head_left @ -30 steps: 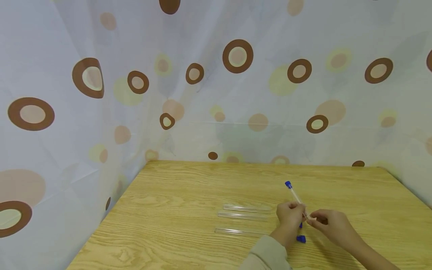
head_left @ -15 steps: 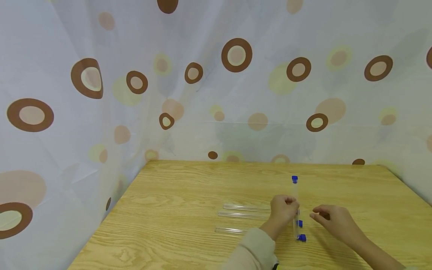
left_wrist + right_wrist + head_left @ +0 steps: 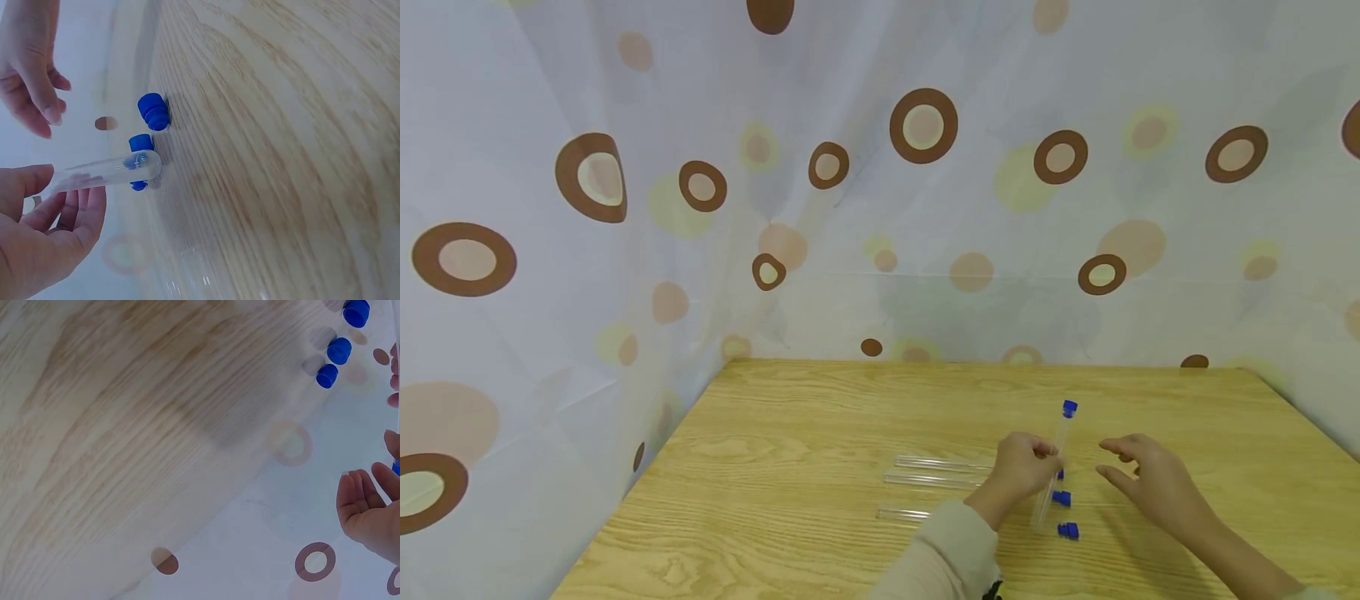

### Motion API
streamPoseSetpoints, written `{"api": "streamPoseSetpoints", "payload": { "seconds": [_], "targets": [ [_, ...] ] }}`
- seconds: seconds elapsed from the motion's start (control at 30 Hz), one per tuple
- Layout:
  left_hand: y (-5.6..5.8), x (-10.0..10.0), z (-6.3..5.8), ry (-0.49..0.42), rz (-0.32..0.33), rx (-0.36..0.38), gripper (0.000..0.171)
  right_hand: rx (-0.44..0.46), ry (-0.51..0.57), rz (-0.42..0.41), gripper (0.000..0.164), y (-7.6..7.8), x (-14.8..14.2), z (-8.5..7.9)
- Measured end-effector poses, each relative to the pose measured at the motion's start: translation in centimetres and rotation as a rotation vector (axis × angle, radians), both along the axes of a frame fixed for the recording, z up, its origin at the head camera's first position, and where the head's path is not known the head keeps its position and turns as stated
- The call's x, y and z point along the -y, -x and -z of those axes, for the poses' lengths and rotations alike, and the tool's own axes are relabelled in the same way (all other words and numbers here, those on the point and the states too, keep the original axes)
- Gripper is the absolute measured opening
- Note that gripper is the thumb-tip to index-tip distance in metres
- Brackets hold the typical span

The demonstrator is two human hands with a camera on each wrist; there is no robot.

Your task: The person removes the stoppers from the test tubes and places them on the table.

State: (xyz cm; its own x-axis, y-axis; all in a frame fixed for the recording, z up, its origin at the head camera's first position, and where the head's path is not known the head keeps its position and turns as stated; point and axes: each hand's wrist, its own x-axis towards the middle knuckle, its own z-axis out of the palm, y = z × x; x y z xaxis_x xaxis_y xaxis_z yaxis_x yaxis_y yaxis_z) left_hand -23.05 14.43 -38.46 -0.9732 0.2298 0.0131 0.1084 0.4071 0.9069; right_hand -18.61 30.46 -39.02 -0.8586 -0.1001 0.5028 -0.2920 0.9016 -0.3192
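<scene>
My left hand (image 3: 1022,467) pinches a clear test tube (image 3: 1043,510) between thumb and fingers. The tube stands nearly upright, leaning a little, with a blue stopper (image 3: 1070,408) in its top end. Its rounded bottom end shows in the left wrist view, in front of loose blue stoppers. To the right and apart from the tube, my right hand (image 3: 1159,483) holds nothing, its thumb and fingers spread. Three loose blue stoppers, the nearest (image 3: 1068,531) among them, lie in a row between the hands; the farthest is partly hidden by the left hand.
Three clear test tubes, such as the nearest tube (image 3: 901,514), lie left of my left hand on the wooden table (image 3: 775,467). Their right ends are partly hidden by the left hand and sleeve. A patterned curtain (image 3: 820,308) hangs behind and beside the table.
My right hand has moved off the tube's lower end and spread its fingers. My left hand has shifted left, and the tube has turned from leaning left to leaning slightly right.
</scene>
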Motion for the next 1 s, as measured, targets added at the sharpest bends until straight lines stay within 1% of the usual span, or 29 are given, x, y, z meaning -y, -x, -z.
{"api": "streamPoseSetpoints", "payload": {
  "seconds": [0.1, 0.2, 0.43, 0.5, 0.57, 0.63, 0.73, 0.87, 1.0],
  "targets": [
    [0.2, 0.4, -0.1, 0.047, 0.024, -0.025, 0.008, -0.041, -0.006, -0.001, 0.034, 0.1, -0.2, -0.1],
    [0.4, 0.8, -0.2, 0.092, 0.054, -0.037, 0.009, -0.045, -0.01, -0.007, 0.036, 0.2, -0.3, 0.0],
    [0.5, 1.7, -0.6, 0.215, 0.162, -0.071, 0.008, -0.098, -0.033, -0.021, 0.037, 0.3, -0.2, 0.1],
    [0.5, 1.8, -0.7, 0.25, 0.182, -0.091, 0.009, -0.108, -0.04, -0.019, 0.038, 0.4, -0.1, 0.1],
    [0.5, 2.0, -0.7, 0.289, 0.201, -0.127, 0.008, -0.108, -0.044, -0.018, 0.038, 0.4, 0.0, 0.0],
    [0.5, 2.2, -0.7, 0.319, 0.217, -0.151, 0.009, -0.098, -0.044, -0.022, 0.038, 0.5, 0.1, -0.1],
    [0.7, 2.3, -0.7, 0.39, 0.243, -0.181, 0.01, -0.066, -0.029, -0.037, 0.037, 0.5, 0.3, -0.2],
    [0.9, 2.3, -0.9, 0.516, 0.276, -0.212, 0.013, -0.032, -0.018, -0.056, 0.036, 0.6, 0.5, -0.4],
    [1.0, 2.5, -1.2, 0.632, 0.315, -0.238, 0.017, -0.006, -0.036, -0.08, 0.035, 0.6, 0.5, -0.2]
  ]
}}
